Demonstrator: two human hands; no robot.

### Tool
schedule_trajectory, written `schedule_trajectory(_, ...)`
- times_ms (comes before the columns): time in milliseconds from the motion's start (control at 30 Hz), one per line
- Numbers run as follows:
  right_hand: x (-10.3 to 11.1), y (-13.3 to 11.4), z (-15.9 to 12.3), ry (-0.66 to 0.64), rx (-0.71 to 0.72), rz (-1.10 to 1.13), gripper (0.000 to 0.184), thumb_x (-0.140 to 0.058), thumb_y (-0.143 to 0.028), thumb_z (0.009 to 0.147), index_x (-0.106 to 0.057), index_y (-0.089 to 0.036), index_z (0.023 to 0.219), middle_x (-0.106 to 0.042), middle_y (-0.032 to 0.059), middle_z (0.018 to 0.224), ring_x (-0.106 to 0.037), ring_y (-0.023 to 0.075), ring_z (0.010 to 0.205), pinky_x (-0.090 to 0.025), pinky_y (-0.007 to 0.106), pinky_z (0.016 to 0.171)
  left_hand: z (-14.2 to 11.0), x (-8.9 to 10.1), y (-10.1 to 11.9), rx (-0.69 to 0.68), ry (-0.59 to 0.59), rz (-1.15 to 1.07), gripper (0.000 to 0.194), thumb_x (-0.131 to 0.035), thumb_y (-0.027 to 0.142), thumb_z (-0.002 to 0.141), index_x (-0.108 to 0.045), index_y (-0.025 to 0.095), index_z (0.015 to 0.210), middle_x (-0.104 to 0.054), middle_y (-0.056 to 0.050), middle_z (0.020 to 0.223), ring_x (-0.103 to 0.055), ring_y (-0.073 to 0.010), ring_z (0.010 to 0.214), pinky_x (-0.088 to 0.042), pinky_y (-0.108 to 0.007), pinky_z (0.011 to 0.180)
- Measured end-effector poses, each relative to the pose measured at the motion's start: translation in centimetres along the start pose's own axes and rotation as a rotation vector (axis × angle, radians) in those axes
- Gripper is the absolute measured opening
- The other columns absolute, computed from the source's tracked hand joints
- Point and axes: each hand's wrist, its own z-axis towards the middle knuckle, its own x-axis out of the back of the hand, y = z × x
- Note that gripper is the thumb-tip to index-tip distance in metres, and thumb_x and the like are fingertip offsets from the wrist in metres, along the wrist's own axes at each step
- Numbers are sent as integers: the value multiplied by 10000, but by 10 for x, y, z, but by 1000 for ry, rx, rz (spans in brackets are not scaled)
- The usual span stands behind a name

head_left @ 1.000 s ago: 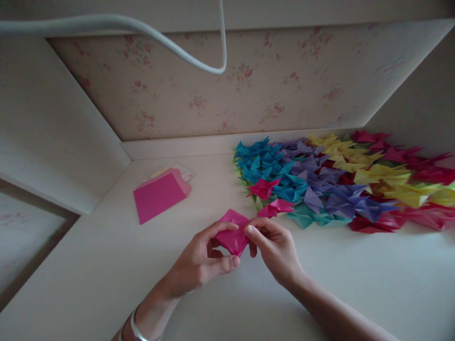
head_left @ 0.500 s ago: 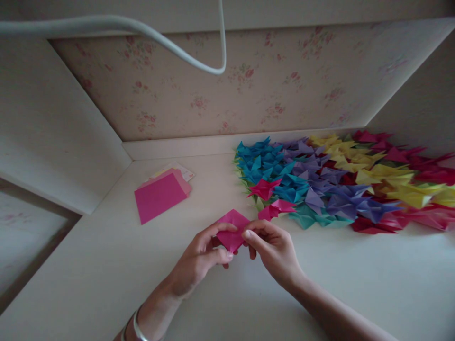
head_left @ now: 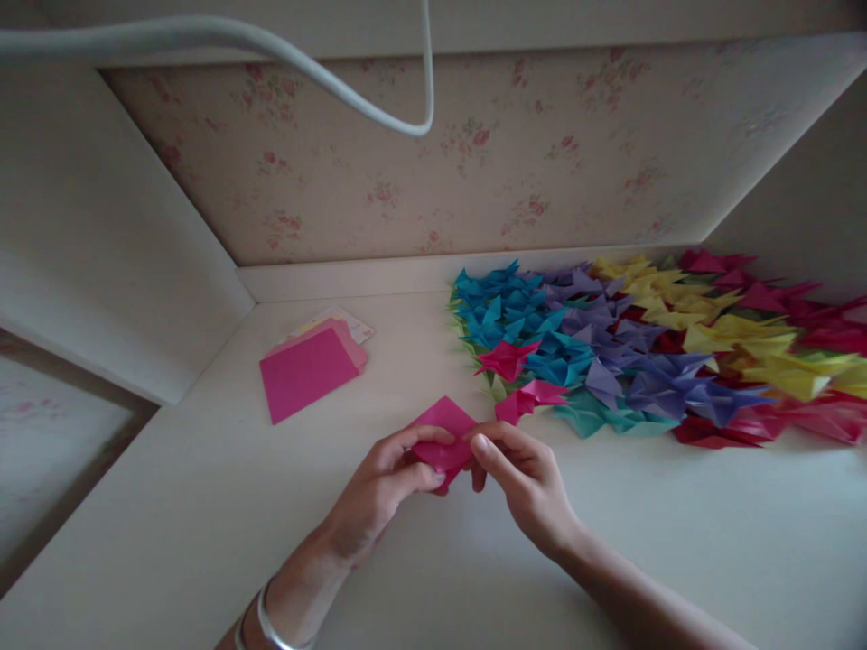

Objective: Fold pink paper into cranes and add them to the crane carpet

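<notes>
A folded piece of pink paper (head_left: 443,424) is pinched between both hands just above the white desk (head_left: 203,506). My left hand (head_left: 383,487) grips its left and lower side with thumb and fingers closed. My right hand (head_left: 528,478) pinches its right edge. Only the paper's upper corner shows above my fingers. Two finished pink folded figures (head_left: 521,384) lie just beyond my right hand, at the near edge of the pile.
A wide pile of folded paper figures (head_left: 650,352) in blue, purple, yellow, red and teal covers the desk's back right. A stack of flat pink sheets (head_left: 308,368) lies at the back left. A white cable (head_left: 318,72) hangs overhead. Floral wall behind.
My fingers have closed further over the pink paper, so less of its lower part shows. Both hands stay in nearly the same place.
</notes>
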Motion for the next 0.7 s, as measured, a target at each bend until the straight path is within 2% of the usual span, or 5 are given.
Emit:
schedule_trajectory(133, 2, -2, 0, -24, -2, -5, 360, -547, -449, 944, -684, -161, 776, -609, 12, 574, -550, 140, 547, -431, 265, 540, 0, 0, 0, -3, 15, -30, 274, -666, 186, 793, -738, 185, 1057, -729, -75, 1002, -610, -229, 919, -529, -340, 775)
schedule_trajectory(267, 3, 1, -2, -94, -23, 68, 267, -642, -408, 895, -662, -183, 1037, -647, 14, 714, -576, 141, 604, -467, 266, 566, 1, -1, 2, -29, 27, -67, 231, -654, 213, 837, -748, 165, 1043, -725, -93, 1052, -610, -221, 902, -538, -313, 725)
schedule_trajectory(433, 0, 6, -4, -159, -27, 35, 505, -703, -370, 857, -478, -237, 1290, -672, 31, 858, -612, 158, 674, -496, 289, 609, 0, -6, 5, -94, 7, -97, 270, -576, 300, 927, -748, 156, 1078, -735, -106, 1021, -625, -194, 823, -533, -278, 666)
schedule_trajectory(567, -1, 8, -4, -147, -29, -24, 556, -712, -356, 851, -430, -241, 1317, -658, 4, 786, -608, 150, 647, -487, 280, 600, 0, -6, 4, -98, 23, -80, 250, -603, 297, 909, -758, 175, 1064, -740, -90, 1042, -645, -190, 822, -538, -270, 675)
schedule_trajectory(700, 0, 10, -2, -94, -36, -39, 537, -714, -381, 848, -461, -232, 1298, -655, 3, 770, -605, 148, 629, -483, 272, 571, 1, -1, 0, -80, 37, -59, 251, -614, 193, 851, -757, 167, 1056, -750, -76, 1003, -649, -181, 775, -540, -288, 689)
